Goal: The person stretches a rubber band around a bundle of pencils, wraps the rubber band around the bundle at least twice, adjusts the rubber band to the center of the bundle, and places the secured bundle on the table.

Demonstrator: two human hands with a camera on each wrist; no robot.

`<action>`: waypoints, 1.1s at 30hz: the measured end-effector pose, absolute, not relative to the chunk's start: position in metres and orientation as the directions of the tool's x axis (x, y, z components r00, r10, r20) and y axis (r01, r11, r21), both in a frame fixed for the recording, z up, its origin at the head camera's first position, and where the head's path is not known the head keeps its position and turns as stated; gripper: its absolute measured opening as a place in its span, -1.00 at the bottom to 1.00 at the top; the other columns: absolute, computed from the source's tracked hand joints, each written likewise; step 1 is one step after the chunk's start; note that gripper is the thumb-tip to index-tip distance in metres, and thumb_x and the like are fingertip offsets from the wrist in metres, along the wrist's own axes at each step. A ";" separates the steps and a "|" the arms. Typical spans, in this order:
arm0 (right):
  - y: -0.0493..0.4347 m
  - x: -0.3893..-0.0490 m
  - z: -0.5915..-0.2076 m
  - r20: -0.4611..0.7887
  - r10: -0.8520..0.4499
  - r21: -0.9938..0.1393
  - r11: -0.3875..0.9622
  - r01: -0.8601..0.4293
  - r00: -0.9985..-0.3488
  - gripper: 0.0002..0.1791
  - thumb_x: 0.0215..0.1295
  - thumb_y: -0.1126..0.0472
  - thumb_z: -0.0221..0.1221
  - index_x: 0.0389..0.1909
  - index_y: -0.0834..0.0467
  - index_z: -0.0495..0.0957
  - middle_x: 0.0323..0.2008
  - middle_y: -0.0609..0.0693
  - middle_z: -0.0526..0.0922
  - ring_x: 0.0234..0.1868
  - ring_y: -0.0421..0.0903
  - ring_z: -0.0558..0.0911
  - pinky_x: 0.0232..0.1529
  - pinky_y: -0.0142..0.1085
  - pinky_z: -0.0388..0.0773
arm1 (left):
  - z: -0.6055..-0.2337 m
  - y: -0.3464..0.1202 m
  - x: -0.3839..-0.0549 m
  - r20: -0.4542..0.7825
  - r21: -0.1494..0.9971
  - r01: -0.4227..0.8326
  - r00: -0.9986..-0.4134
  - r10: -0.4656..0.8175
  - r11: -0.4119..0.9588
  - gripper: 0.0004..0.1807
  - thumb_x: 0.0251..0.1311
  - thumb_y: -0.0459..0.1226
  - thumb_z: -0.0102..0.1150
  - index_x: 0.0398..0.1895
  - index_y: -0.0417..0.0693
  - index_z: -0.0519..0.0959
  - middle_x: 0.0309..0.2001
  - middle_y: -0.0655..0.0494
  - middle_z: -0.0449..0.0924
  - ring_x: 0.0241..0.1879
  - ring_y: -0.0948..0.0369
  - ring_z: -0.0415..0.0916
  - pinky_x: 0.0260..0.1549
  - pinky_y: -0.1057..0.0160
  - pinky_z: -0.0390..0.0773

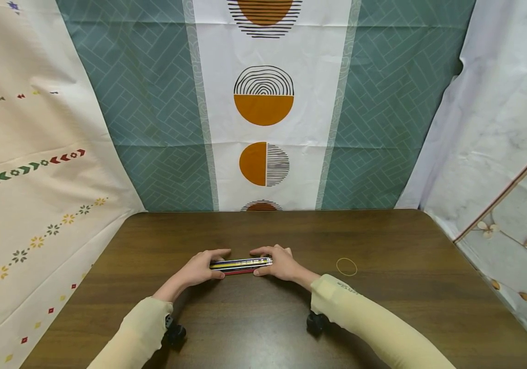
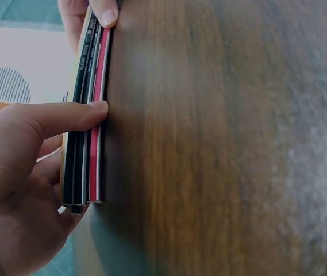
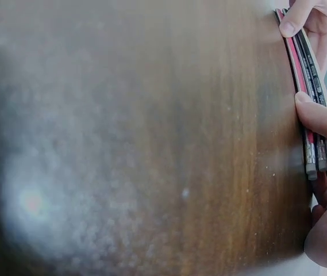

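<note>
Pencil bundle (image 1: 239,265) between fingers (image 2: 85,115)

Pale yellow sleeves (image 1: 374,323), black wrist cameras (image 1: 315,324)

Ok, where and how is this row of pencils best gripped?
Probably near both ends, left hand and right hand coming from opposite sides, thumbs on the near face, fingers behind: the row of pencils is long and slim, held crosswise, so pinching across both ends should keep it together.
</note>
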State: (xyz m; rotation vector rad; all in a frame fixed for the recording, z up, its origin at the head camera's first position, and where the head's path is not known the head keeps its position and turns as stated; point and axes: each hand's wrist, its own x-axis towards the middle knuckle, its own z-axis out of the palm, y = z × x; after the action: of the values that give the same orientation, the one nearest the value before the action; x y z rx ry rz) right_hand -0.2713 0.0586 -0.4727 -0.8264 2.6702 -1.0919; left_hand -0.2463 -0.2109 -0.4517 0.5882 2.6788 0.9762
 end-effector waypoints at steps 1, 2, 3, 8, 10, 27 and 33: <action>0.059 -0.271 -0.473 0.078 -0.540 -0.680 0.586 -0.441 -0.838 -0.41 0.11 0.02 0.43 0.21 -0.02 0.57 -0.09 -0.04 0.73 -0.11 -0.12 0.47 -0.03 -0.12 0.08 | -0.451 -0.210 -0.246 -0.073 0.640 0.301 -0.892 0.446 0.707 -0.28 0.10 -0.33 0.38 0.37 -0.22 0.38 -0.12 0.01 0.72 -0.28 0.26 0.50 -0.24 0.30 0.45; 0.059 -0.271 -0.473 0.081 -0.542 -0.675 0.588 -0.446 -0.837 -0.42 0.12 0.02 0.43 0.20 -0.02 0.58 -0.06 -0.04 0.73 -0.09 -0.10 0.50 -0.03 -0.13 0.09 | -0.450 -0.210 -0.245 -0.071 0.626 0.310 -0.892 0.447 0.716 -0.28 0.11 -0.32 0.38 0.38 -0.20 0.38 -0.11 0.02 0.72 -0.27 0.27 0.51 -0.22 0.29 0.45; 0.059 -0.271 -0.473 0.086 -0.545 -0.670 0.588 -0.453 -0.834 -0.44 0.12 0.03 0.42 0.19 -0.01 0.59 -0.03 -0.03 0.73 -0.06 -0.08 0.52 -0.03 -0.12 0.10 | -0.449 -0.209 -0.245 -0.066 0.613 0.321 -0.890 0.451 0.722 -0.28 0.10 -0.32 0.38 0.38 -0.20 0.38 -0.11 0.02 0.73 -0.26 0.27 0.52 -0.21 0.29 0.46; 0.058 -0.271 -0.471 0.056 -0.539 -0.697 0.582 -0.420 -0.840 -0.48 0.15 0.07 0.42 0.16 0.00 0.61 0.08 0.01 0.69 0.04 -0.03 0.59 0.13 -0.06 0.29 | -0.448 -0.206 -0.246 -0.050 0.607 0.350 -0.879 0.474 0.714 -0.23 0.09 -0.35 0.37 0.42 -0.17 0.33 -0.15 0.05 0.73 -0.24 0.27 0.54 -0.17 0.26 0.47; 0.058 -0.270 -0.469 0.039 -0.533 -0.715 0.576 -0.397 -0.845 -0.48 0.14 0.10 0.42 0.16 0.02 0.60 0.09 0.03 0.68 0.05 -0.04 0.60 0.15 -0.07 0.40 | -0.449 -0.207 -0.247 -0.052 0.625 0.350 -0.873 0.485 0.698 -0.23 0.09 -0.37 0.36 0.43 -0.17 0.32 -0.18 0.08 0.73 -0.27 0.27 0.53 -0.18 0.26 0.47; 0.059 -0.273 -0.467 0.046 -0.578 -0.770 0.499 -0.397 -0.815 -0.56 0.13 0.18 0.42 0.08 0.04 0.65 0.00 0.02 0.71 -0.13 -0.19 0.61 -0.11 -0.32 0.55 | -0.437 -0.204 -0.248 -0.092 0.598 0.400 -0.826 0.556 0.694 -0.33 0.16 -0.42 0.29 0.39 -0.18 0.37 -0.05 -0.04 0.71 -0.19 0.25 0.55 -0.18 0.27 0.47; 0.063 -0.278 -0.464 0.008 -0.624 -0.831 0.431 -0.352 -0.782 -0.61 0.16 0.21 0.40 0.04 0.03 0.65 -0.28 0.01 0.72 -0.45 -0.20 0.60 -0.40 -0.34 0.57 | -0.430 -0.198 -0.250 -0.185 0.609 0.390 -0.778 0.601 0.691 -0.42 0.14 -0.46 0.26 0.29 -0.11 0.49 -0.05 0.02 0.65 -0.32 0.23 0.49 -0.26 0.27 0.46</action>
State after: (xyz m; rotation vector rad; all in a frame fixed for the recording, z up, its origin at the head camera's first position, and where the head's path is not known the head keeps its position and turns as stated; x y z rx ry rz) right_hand -0.2780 0.0632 -0.4639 -0.8411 2.3872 -1.2784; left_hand -0.2500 -0.1981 -0.4301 0.7740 2.5319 0.7891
